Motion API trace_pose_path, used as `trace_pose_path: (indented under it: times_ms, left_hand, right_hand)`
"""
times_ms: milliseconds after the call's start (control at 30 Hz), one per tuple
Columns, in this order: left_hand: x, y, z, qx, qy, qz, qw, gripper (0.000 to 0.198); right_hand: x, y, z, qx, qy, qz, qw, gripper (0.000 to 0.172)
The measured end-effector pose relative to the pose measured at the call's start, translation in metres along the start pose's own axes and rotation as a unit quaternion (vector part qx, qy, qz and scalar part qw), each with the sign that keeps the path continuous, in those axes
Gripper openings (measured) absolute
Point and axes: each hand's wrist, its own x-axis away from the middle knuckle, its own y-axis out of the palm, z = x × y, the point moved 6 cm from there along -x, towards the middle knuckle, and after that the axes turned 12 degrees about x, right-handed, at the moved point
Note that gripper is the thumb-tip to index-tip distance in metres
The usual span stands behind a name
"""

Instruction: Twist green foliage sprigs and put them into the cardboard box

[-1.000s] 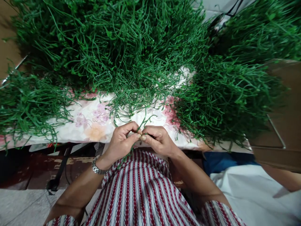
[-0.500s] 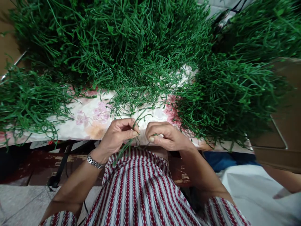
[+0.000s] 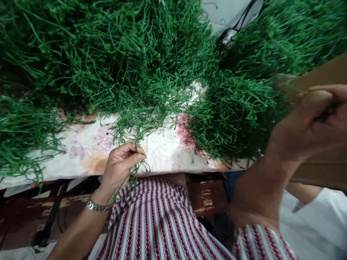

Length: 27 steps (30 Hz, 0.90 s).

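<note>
Green stems [image 3: 134,176] are pinched in the left hand [image 3: 119,163], seemingly a holding step next needing a light touch, the right hand [image 3: 305,128] apart, its grip unclear.

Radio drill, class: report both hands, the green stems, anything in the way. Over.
Left hand pinching green stems at front edge of floral cloth. Right hand far right, blurred; grip unclear. It hides some cardboard; nothing seen blocking left hand.
</note>
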Motion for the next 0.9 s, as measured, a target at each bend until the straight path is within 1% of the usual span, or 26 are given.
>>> trace_pose_path:
  times_ms: [33, 67, 100, 133, 167, 200, 233, 267, 367, 433, 500, 533, 567, 600, 633, 667, 700, 733, 767, 833, 900]
  left_hand:
    - [0.0, 0.001, 0.0, -0.001, 0.001, 0.001, 1.0, 0.01]
    - [0.001, 0.002, 0.0, -0.003, 0.003, 0.003, 1.0, 0.01]
    - [0.001, 0.002, 0.0, -0.004, 0.003, 0.003, 1.0, 0.01]
    - [0.001, 0.003, 0.0, -0.004, 0.003, 0.003, 1.0, 0.011]
    - [0.001, 0.003, 0.0, -0.003, 0.003, 0.003, 1.0, 0.011]
    - [0.002, 0.003, 0.0, -0.003, 0.002, 0.003, 1.0, 0.011]
    - [0.002, 0.004, 0.0, -0.003, 0.0, 0.004, 1.0, 0.011]
    - [0.002, 0.004, 0.001, -0.002, -0.002, 0.004, 1.0, 0.011]
    - [0.001, 0.009, 0.004, 0.013, 0.009, 0.006, 1.0, 0.01]
    - [-0.001, 0.014, 0.007, 0.035, 0.031, 0.0, 0.999, 0.009]
    - [-0.004, 0.019, 0.009, 0.055, 0.053, -0.006, 0.997, 0.01]
    - [-0.006, 0.021, 0.009, 0.065, 0.063, -0.008, 0.996, 0.01]
    - [-0.008, 0.023, 0.01, 0.074, 0.073, -0.008, 0.995, 0.01]
    - [-0.009, 0.025, 0.01, 0.084, 0.083, -0.009, 0.993, 0.01]
    - [-0.01, 0.027, 0.009, 0.092, 0.089, -0.008, 0.992, 0.01]
    - [-0.011, 0.028, 0.009, 0.099, 0.093, -0.007, 0.991, 0.01]
    - [-0.011, 0.029, 0.008, 0.102, 0.092, -0.005, 0.99, 0.01]
    - [-0.011, 0.029, 0.007, 0.104, 0.088, -0.004, 0.991, 0.01]
    - [-0.01, 0.029, 0.006, 0.103, 0.083, -0.001, 0.991, 0.01]
    - [-0.009, 0.028, 0.005, 0.098, 0.074, 0.003, 0.992, 0.01]
    - [-0.008, 0.024, 0.004, 0.086, 0.072, 0.011, 0.994, 0.01]
  right_hand:
    - [-0.007, 0.013, 0.008, 0.061, -0.041, -0.062, 0.995, 0.04]
    - [-0.01, 0.025, 0.016, 0.099, -0.072, -0.13, 0.984, 0.039]
    - [-0.01, 0.037, 0.022, 0.11, -0.094, -0.2, 0.969, 0.038]
    - [-0.008, 0.046, 0.027, 0.099, -0.109, -0.254, 0.956, 0.036]
    - [-0.006, 0.05, 0.029, 0.075, -0.114, -0.286, 0.948, 0.036]
    - [-0.005, 0.051, 0.03, 0.045, -0.114, -0.294, 0.948, 0.036]
    - [-0.005, 0.047, 0.031, 0.019, -0.11, -0.279, 0.954, 0.036]
    - [-0.006, 0.041, 0.03, 0.001, -0.106, -0.251, 0.962, 0.035]
    - [-0.009, 0.014, 0.023, -0.024, -0.07, -0.146, 0.986, 0.032]
    - [-0.004, -0.002, 0.007, -0.066, -0.033, -0.098, 0.992, 0.03]
    - [0.011, -0.012, -0.022, -0.162, -0.019, -0.075, 0.984, 0.027]
    - [0.023, -0.01, -0.044, -0.235, -0.039, -0.119, 0.964, 0.022]
    - [0.039, -0.005, -0.072, -0.324, -0.087, -0.204, 0.92, 0.018]
    - [0.058, 0.0, -0.1, -0.406, -0.127, -0.293, 0.856, 0.015]
    - [0.077, 0.003, -0.125, -0.455, -0.152, -0.365, 0.798, 0.015]
    - [0.093, 0.004, -0.144, -0.489, -0.164, -0.401, 0.757, 0.018]
    - [0.106, 0.006, -0.159, -0.508, -0.162, -0.421, 0.734, 0.022]
    - [0.115, 0.008, -0.17, -0.517, -0.151, -0.431, 0.724, 0.023]
    - [0.122, 0.01, -0.176, -0.52, -0.136, -0.434, 0.723, 0.021]
    - [0.129, 0.013, -0.182, -0.521, -0.112, -0.434, 0.726, 0.018]
    - [0.131, 0.013, -0.184, -0.524, -0.114, -0.438, 0.721, 0.018]
